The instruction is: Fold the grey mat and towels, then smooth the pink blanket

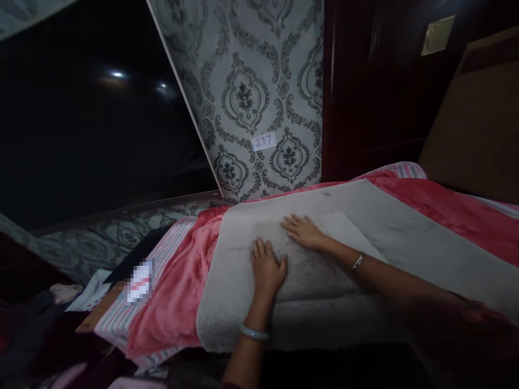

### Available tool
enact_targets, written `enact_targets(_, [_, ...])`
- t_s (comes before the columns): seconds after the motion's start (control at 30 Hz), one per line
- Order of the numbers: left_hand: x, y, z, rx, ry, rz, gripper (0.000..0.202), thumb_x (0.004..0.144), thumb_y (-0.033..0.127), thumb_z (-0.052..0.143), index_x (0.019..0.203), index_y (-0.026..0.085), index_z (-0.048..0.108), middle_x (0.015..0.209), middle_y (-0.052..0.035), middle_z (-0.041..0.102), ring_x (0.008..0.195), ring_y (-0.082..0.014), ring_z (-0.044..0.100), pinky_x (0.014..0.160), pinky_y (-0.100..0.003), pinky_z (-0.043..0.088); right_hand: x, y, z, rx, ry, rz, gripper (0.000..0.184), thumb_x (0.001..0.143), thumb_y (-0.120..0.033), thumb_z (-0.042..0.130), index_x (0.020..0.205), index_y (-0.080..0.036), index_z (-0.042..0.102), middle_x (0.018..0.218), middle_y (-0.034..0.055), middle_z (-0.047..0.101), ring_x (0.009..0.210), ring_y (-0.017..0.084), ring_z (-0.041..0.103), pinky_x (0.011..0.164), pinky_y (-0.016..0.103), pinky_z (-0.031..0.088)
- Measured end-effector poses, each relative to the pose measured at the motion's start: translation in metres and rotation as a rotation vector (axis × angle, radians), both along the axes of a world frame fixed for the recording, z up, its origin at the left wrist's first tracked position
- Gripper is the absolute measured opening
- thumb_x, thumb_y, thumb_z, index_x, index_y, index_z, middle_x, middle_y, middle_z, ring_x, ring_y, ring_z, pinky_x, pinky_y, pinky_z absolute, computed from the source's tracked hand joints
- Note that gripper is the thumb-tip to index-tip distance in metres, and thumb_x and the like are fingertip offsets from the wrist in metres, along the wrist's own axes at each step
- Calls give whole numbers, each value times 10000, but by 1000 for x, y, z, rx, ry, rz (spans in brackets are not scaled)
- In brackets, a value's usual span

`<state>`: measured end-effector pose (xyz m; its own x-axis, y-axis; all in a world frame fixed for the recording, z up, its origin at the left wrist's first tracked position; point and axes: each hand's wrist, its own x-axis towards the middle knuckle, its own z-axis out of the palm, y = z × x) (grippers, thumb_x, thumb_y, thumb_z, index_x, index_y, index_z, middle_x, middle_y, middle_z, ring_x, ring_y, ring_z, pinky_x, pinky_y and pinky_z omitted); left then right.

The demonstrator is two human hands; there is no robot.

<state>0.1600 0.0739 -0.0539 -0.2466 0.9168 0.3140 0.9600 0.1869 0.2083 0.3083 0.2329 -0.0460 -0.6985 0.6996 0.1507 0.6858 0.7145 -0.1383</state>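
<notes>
A grey plush mat [227,292] lies over a pink-red blanket [174,302]. My left hand [267,267] rests palm down on the mat with its fingers spread; a pale bangle [254,332] circles that wrist. Farther from me and to the right, my right hand [304,231] also lies flat on the mat, its fingers apart and pointing left. A silver bracelet [357,262] is on the right wrist. Beneath my hands the mat looks darker, with a crease running across it nearer to me. Neither hand grips anything.
Striped fabric [117,310] shows under the blanket at the left. A large dark screen [97,119] leans or stands at the back left. Patterned wallpaper [247,54] carries a paper label [264,141] reading 277. A brown board [478,124] stands at the right.
</notes>
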Motion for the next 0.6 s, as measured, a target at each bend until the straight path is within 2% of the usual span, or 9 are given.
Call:
enact_targets(0.07, [-1,-1,-2,26,-19,46,638,924,385,502,1452,30,444,1575,-260,329,1463,-366,317,1168,-477,315,-26,-9,-1,-28,6,159,574,999,-418,291,1561,-312,340,1630,57,251,1507,304,185,1156,631,206])
enact_targets(0.17, [-2,-1,-3,2,-41,51,618,929,366,488,1432,7,467,1546,-281,366,1382,-386,431,1113,-468,382,-53,-10,-9,-91,-2,245,570,1007,-438,299,1562,-312,336,1625,58,267,1502,292,207,1162,619,202])
enact_targets(0.3, [-2,0,-4,15,-40,43,607,926,366,487,1420,12,485,1538,-280,379,1346,-388,466,1100,-477,391,-60,12,-13,-115,-20,201,582,1011,-492,301,1565,-317,325,1630,52,258,1501,296,208,1171,606,183])
enact_targets(0.4, [-3,-1,-4,18,-61,47,605,920,355,492,1417,11,488,1542,-277,374,1352,-383,462,1109,-476,385,-61,28,-6,-151,-67,119,587,1011,-524,287,1564,-330,326,1632,39,255,1496,304,223,1175,588,186])
enact_targets(0.5, [-3,-1,-5,17,-100,58,609,907,340,505,1428,24,480,1559,-260,358,1369,-368,450,1123,-464,380,-67,32,0,-164,-50,7,584,1009,-519,294,1555,-321,351,1627,66,268,1491,312,235,1163,606,199])
enact_targets(0.53, [-3,-1,-5,16,-111,63,611,905,335,506,1432,27,476,1564,-255,353,1373,-365,447,1128,-462,377,-70,31,1,-147,-25,10,581,1010,-513,293,1555,-321,352,1632,69,252,1498,312,215,1160,615,196])
enact_targets(0.6, [-4,0,-7,14,-124,68,617,903,328,504,1440,25,466,1569,-253,345,1380,-367,441,1136,-465,371,-78,26,-1,-116,11,120,574,1013,-504,282,1557,-334,342,1644,49,218,1513,298,166,1166,616,179])
